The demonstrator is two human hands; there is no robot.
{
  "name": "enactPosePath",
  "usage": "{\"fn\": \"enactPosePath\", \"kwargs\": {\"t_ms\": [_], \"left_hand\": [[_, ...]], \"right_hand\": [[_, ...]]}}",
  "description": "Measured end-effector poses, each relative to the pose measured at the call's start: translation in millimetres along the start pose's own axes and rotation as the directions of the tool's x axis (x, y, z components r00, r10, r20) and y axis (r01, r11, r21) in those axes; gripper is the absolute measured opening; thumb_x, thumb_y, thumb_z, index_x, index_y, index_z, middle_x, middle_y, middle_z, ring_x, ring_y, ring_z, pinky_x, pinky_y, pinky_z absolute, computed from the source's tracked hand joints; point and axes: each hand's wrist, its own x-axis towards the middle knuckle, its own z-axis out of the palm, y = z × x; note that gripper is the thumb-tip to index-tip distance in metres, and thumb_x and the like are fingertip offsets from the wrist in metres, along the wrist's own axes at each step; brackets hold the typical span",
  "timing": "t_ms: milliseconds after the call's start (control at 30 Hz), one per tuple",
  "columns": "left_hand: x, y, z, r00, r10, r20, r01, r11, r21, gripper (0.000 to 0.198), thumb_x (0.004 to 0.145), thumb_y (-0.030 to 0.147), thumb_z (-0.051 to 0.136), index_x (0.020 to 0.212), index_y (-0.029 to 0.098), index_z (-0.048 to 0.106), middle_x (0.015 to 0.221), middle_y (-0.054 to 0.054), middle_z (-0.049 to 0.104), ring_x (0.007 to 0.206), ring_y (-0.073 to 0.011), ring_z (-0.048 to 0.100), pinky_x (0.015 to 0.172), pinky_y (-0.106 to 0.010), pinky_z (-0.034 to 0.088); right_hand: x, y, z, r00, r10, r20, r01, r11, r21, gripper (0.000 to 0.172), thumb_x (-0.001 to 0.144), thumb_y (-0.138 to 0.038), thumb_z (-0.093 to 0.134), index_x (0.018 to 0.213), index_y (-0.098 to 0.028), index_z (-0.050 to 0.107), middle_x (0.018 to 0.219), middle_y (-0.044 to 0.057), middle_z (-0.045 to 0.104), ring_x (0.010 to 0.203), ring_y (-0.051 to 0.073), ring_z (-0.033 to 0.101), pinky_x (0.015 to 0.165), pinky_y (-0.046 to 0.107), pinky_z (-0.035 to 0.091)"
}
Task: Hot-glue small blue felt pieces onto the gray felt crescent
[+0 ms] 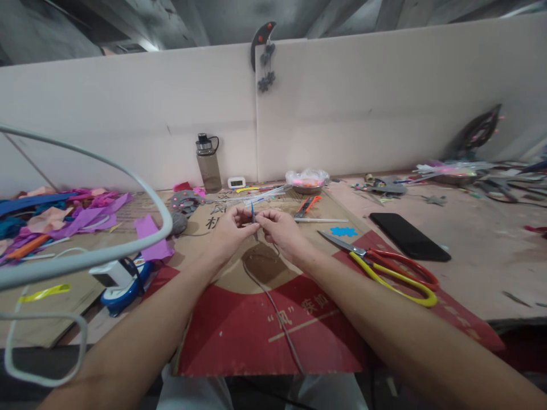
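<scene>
My left hand (234, 228) is closed, thumb and fingers pinching a thin blue-grey piece (253, 213) that stands nearly edge-on. Close against it, my right hand (280, 232) pinches at the same spot, where a grey cord (268, 293) seems to enter its fingers. The fingertips cover where the cord and the piece meet. From below the hands the cord curves down across the cardboard to its front edge. A blue cutout with a scalloped edge (344, 232) lies right of my right hand, beyond the scissors (380, 265) with red and yellow handles.
Red and brown cardboard (239, 341) covers the work spot. An orange cutter (308, 206), a bowl (307, 188) and a bottle (208, 165) stand or lie behind. A black phone (409, 236) lies right. A pale curved bar (106, 259) crosses the left, before coloured scraps (64, 219).
</scene>
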Motion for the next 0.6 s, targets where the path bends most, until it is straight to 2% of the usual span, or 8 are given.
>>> {"fn": "enactPosePath", "kwargs": {"t_ms": [200,367,500,600], "left_hand": [[-0.5,1.1,-1.0,1.0,0.003,-0.018,-0.003,1.0,0.012,0.034,0.063,0.025,0.075,0.088,0.017,0.054,0.087,-0.002,0.063,0.082,-0.0146,0.061,0.076,-0.029,0.047],[-0.9,5.6,-3.3,0.994,0.082,-0.074,-0.068,0.982,0.177,0.033,0.063,0.023,0.074,0.089,0.016,0.055,0.093,-0.006,0.064,0.086,-0.0167,0.062,0.076,-0.03,0.047],[-2.3,9.4,-2.9,0.983,0.158,-0.097,-0.123,0.946,0.299,0.031,0.064,0.023,0.072,0.09,0.016,0.055,0.093,-0.007,0.064,0.084,-0.0169,0.062,0.073,-0.03,0.048],[-3.9,11.8,-1.8,0.975,0.19,-0.111,-0.141,0.927,0.347,0.03,0.065,0.022,0.072,0.091,0.016,0.056,0.095,-0.008,0.064,0.088,-0.0183,0.062,0.077,-0.032,0.048]], "right_hand": [[0.5,0.5,-2.0,0.998,-0.065,-0.02,0.063,0.992,-0.105,0.017,0.071,-0.034,0.06,0.069,-0.019,0.053,0.055,-0.007,0.044,0.044,0.006,0.033,0.042,0.021,0.025],[-1.2,-2.5,-2.0,0.983,-0.183,-0.025,0.174,0.96,-0.219,0.013,0.072,-0.03,0.059,0.069,-0.018,0.055,0.064,-0.004,0.05,0.052,0.008,0.038,0.051,0.023,0.032],[-3.1,-5.0,-1.4,0.981,-0.191,-0.03,0.178,0.953,-0.244,0.012,0.072,-0.029,0.058,0.068,-0.018,0.056,0.066,-0.003,0.051,0.058,0.01,0.041,0.055,0.024,0.035],[-4.0,-5.7,-1.5,0.981,-0.19,-0.034,0.176,0.953,-0.245,0.011,0.072,-0.028,0.058,0.068,-0.018,0.057,0.066,-0.003,0.05,0.059,0.01,0.041,0.055,0.024,0.034]]}}
